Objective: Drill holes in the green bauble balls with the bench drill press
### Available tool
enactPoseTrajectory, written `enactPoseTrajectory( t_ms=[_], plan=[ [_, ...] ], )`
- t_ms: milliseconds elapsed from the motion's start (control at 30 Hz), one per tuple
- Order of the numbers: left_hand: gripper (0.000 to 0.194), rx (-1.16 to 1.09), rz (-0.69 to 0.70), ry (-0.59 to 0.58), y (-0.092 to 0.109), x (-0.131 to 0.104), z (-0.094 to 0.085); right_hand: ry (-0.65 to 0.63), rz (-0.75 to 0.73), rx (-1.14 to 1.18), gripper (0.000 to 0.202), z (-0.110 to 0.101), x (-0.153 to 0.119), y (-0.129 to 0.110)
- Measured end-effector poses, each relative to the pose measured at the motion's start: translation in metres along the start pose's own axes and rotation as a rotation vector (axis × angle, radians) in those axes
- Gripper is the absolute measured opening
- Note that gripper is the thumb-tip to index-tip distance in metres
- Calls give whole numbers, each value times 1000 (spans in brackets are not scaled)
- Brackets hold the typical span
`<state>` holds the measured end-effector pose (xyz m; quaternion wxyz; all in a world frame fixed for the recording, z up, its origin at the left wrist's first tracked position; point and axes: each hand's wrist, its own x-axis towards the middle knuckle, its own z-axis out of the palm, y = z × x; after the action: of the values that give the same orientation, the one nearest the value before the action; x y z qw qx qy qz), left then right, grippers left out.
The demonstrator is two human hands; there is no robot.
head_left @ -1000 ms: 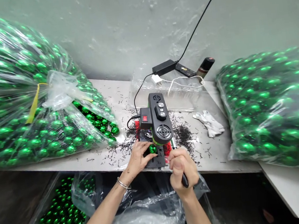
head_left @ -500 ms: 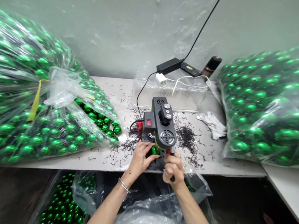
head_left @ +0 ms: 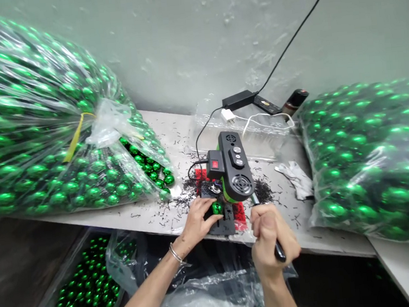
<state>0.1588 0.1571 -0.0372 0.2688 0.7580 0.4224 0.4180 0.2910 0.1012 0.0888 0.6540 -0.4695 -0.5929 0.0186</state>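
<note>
Between the thumb and fingers of my left hand (head_left: pixel 198 218) is a shiny green bauble (head_left: pixel 217 208), held on the black base plate (head_left: pixel 223 227) of a small bench drill press (head_left: pixel 237 167). My right hand (head_left: pixel 272 236) is wrapped round the press's lever handle (head_left: pixel 279 252), whose black end sticks out below the fist. The black drill head with round vents stands just above and to the right of the bauble. Its tip is hidden by the housing. Red material (head_left: pixel 239 216) shows under the base.
Clear bags of green baubles stand left (head_left: pixel 44 140) and right (head_left: pixel 367 157). More baubles fill a plastic-lined container (head_left: pixel 83 286) below the table (head_left: pixel 141 217). Dark shavings (head_left: pixel 264 191), a white glove (head_left: pixel 297 178), a power adapter (head_left: pixel 238 100) and a plastic tray (head_left: pixel 209 124) lie around the press.
My right hand has swung the lever out to the right and towards me. My left hand keeps its hold on the bauble. The whole view has shifted slightly.
</note>
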Motion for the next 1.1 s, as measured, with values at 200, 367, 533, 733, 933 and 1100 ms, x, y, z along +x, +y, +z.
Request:
enactPoseTrajectory(
  t_ms=[200,367,533,733,933,1100],
  plan=[
    [44,50,80,-224,25,-71,-31,-6,-5,9,32,-1,-10,11],
    [36,130,135,-102,20,-72,-53,-9,-9,19,32,-1,-11,11],
    [23,516,-63,152,-18,16,-89,-33,-2,3,31,-2,-10,10],
    [3,824,-212,-34,-55,64,-93,-72,-16,10,30,-5,-10,11],
    [5,709,-149,22,-58,61,-86,-74,-20,18,29,-4,-12,13],
    [22,640,-137,102,-48,52,-95,-92,-38,-7,24,-7,-9,16]
  ],
)
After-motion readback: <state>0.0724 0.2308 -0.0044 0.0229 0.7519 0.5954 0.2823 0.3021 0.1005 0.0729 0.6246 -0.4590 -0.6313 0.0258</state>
